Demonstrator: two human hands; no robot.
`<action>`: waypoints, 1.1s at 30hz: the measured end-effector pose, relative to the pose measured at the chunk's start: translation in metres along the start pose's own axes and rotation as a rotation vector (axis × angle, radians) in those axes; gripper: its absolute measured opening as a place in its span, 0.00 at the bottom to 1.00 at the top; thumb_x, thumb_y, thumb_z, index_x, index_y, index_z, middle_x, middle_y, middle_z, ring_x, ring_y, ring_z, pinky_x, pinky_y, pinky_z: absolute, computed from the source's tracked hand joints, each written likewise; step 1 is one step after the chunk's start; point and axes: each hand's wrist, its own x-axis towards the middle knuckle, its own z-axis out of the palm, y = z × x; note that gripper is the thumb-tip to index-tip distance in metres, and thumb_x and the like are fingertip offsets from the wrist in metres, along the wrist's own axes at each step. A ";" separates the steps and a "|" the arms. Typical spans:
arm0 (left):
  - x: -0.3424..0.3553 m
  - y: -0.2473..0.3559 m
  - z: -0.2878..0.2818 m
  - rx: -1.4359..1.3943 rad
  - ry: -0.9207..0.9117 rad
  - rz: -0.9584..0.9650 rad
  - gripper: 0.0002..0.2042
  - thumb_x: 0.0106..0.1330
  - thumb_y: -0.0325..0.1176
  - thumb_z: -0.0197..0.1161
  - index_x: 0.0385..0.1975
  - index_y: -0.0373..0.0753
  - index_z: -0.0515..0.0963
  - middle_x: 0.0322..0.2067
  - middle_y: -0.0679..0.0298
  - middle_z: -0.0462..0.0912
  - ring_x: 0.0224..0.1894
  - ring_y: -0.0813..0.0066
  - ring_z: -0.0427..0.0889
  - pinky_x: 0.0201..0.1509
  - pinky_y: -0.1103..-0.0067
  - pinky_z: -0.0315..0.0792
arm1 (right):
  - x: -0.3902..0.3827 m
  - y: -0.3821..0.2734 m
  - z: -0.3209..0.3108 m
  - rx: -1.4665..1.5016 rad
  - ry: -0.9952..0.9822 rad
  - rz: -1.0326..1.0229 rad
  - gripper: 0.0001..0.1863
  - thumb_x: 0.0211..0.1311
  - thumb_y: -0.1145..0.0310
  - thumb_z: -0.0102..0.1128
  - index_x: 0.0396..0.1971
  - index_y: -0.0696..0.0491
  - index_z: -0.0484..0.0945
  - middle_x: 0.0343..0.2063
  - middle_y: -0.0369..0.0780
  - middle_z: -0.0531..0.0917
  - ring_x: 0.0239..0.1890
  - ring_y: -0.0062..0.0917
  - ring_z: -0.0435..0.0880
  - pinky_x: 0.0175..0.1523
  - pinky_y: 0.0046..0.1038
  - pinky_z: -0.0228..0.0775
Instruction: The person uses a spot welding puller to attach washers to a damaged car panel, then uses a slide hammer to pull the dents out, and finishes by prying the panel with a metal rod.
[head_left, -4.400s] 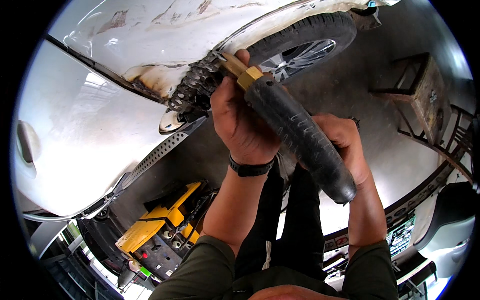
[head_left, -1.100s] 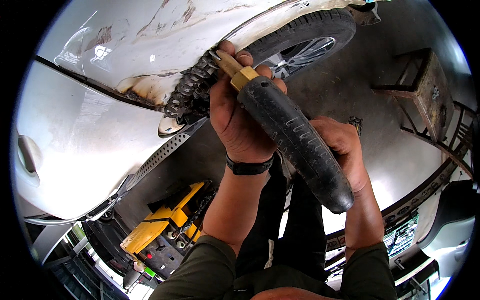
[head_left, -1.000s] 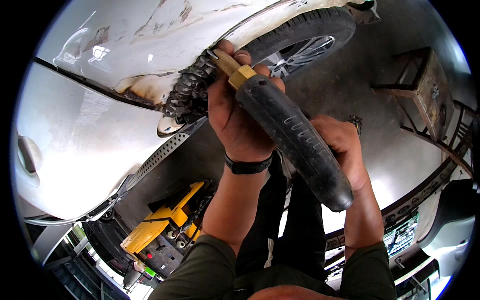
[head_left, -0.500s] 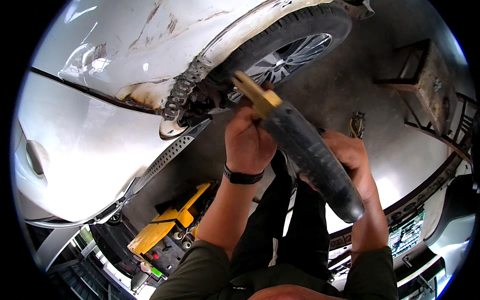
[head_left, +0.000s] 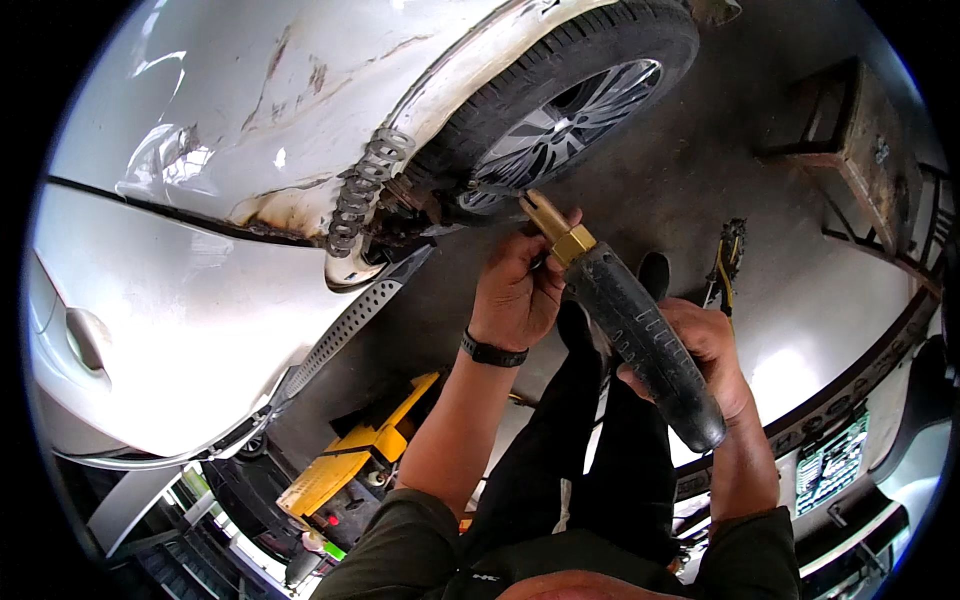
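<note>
The right hand [head_left: 700,338] is wrapped around the black handle [head_left: 650,345] of a tool whose brass tip [head_left: 549,218] and brass nut [head_left: 573,244] point up and to the left, in front of the person's legs. The left hand [head_left: 515,292] is curled close against the brass end, a fingertip showing on its far side; whether it grips the brass or something small behind it, I cannot tell. The tip is clear of the row of metal rings [head_left: 368,185] standing along the edge of the dented white car panel [head_left: 290,75], just beside the wheel [head_left: 575,125]. To handle this well, the right hand should probably carry the weight and set the angle, leaving the left fingers free for fine guiding near the slot in the tip. Keeping the slot turned into view would make lining up easier, and a steady wrist should help avoid knocking the neighbouring rings. Since the panel has a scorched patch [head_left: 275,220] near the rings, it seems wise to treat the brass as possibly hot.
</note>
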 end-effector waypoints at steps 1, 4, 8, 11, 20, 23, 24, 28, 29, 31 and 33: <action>-0.002 0.000 0.003 -0.041 0.067 -0.009 0.13 0.78 0.29 0.51 0.56 0.33 0.73 0.49 0.58 0.84 0.36 0.78 0.84 0.38 0.83 0.78 | -0.001 -0.001 0.001 0.004 0.008 0.024 0.16 0.50 0.66 0.75 0.40 0.55 0.87 0.40 0.42 0.90 0.40 0.35 0.88 0.47 0.33 0.77; 0.001 0.003 -0.020 -0.166 -0.191 -0.002 0.13 0.79 0.34 0.50 0.56 0.35 0.74 0.45 0.59 0.84 0.30 0.82 0.79 0.32 0.85 0.71 | -0.005 0.002 0.002 0.054 0.017 0.021 0.17 0.50 0.66 0.76 0.40 0.55 0.87 0.40 0.42 0.89 0.40 0.35 0.88 0.48 0.34 0.77; -0.005 0.019 0.008 -0.052 -0.458 0.066 0.14 0.80 0.39 0.48 0.54 0.39 0.75 0.39 0.62 0.82 0.26 0.84 0.73 0.29 0.84 0.64 | -0.008 0.009 0.006 0.091 0.016 -0.006 0.17 0.50 0.66 0.75 0.41 0.56 0.87 0.40 0.42 0.89 0.40 0.34 0.88 0.47 0.33 0.77; -0.006 0.022 0.044 0.166 -0.253 0.187 0.15 0.79 0.41 0.48 0.54 0.42 0.75 0.43 0.62 0.84 0.28 0.82 0.75 0.33 0.81 0.68 | -0.013 0.013 0.003 0.090 0.019 0.004 0.18 0.50 0.66 0.75 0.41 0.56 0.87 0.39 0.42 0.89 0.39 0.33 0.88 0.47 0.33 0.77; 0.008 0.030 0.046 0.057 -0.344 0.275 0.10 0.76 0.34 0.56 0.52 0.45 0.81 0.49 0.64 0.81 0.34 0.80 0.75 0.37 0.80 0.73 | -0.013 0.009 -0.005 0.112 -0.009 -0.022 0.19 0.51 0.62 0.76 0.41 0.56 0.87 0.40 0.43 0.89 0.38 0.34 0.88 0.45 0.34 0.78; 0.014 0.030 0.041 0.013 -0.471 0.257 0.09 0.75 0.35 0.58 0.49 0.48 0.82 0.47 0.67 0.80 0.36 0.80 0.73 0.40 0.79 0.72 | -0.009 0.011 -0.004 0.094 -0.001 -0.061 0.18 0.51 0.62 0.76 0.40 0.55 0.87 0.40 0.43 0.90 0.39 0.34 0.88 0.45 0.33 0.78; 0.013 0.030 0.043 0.021 -0.491 0.252 0.09 0.75 0.36 0.58 0.49 0.49 0.82 0.45 0.68 0.78 0.36 0.80 0.71 0.40 0.79 0.70 | -0.008 0.011 -0.003 0.095 -0.003 -0.063 0.18 0.51 0.62 0.76 0.40 0.55 0.87 0.40 0.43 0.90 0.39 0.34 0.88 0.45 0.33 0.78; 0.014 0.027 0.049 0.045 -0.534 0.264 0.07 0.76 0.37 0.57 0.46 0.51 0.83 0.40 0.70 0.73 0.36 0.79 0.65 0.40 0.79 0.64 | -0.005 0.009 -0.002 0.106 -0.006 -0.041 0.17 0.51 0.63 0.76 0.39 0.55 0.87 0.40 0.42 0.90 0.39 0.33 0.88 0.46 0.33 0.78; 0.013 0.026 0.052 0.044 -0.535 0.266 0.07 0.76 0.37 0.57 0.46 0.51 0.83 0.40 0.70 0.73 0.36 0.79 0.65 0.40 0.79 0.64 | -0.004 0.008 -0.003 0.118 -0.018 -0.048 0.16 0.51 0.64 0.75 0.39 0.55 0.87 0.40 0.42 0.90 0.39 0.33 0.88 0.46 0.33 0.78; 0.010 0.021 0.059 -0.034 -0.518 0.241 0.04 0.74 0.36 0.58 0.36 0.48 0.74 0.37 0.72 0.72 0.36 0.80 0.67 0.42 0.76 0.66 | -0.002 0.008 -0.003 0.111 -0.032 -0.053 0.16 0.51 0.64 0.75 0.40 0.55 0.87 0.40 0.42 0.90 0.39 0.33 0.88 0.45 0.33 0.78; 0.018 0.019 0.056 -0.058 -0.600 0.237 0.03 0.74 0.37 0.58 0.38 0.48 0.74 0.37 0.72 0.72 0.36 0.79 0.66 0.41 0.76 0.65 | 0.000 0.007 -0.003 0.104 -0.047 -0.058 0.16 0.51 0.64 0.75 0.40 0.55 0.87 0.40 0.42 0.90 0.39 0.33 0.88 0.45 0.33 0.78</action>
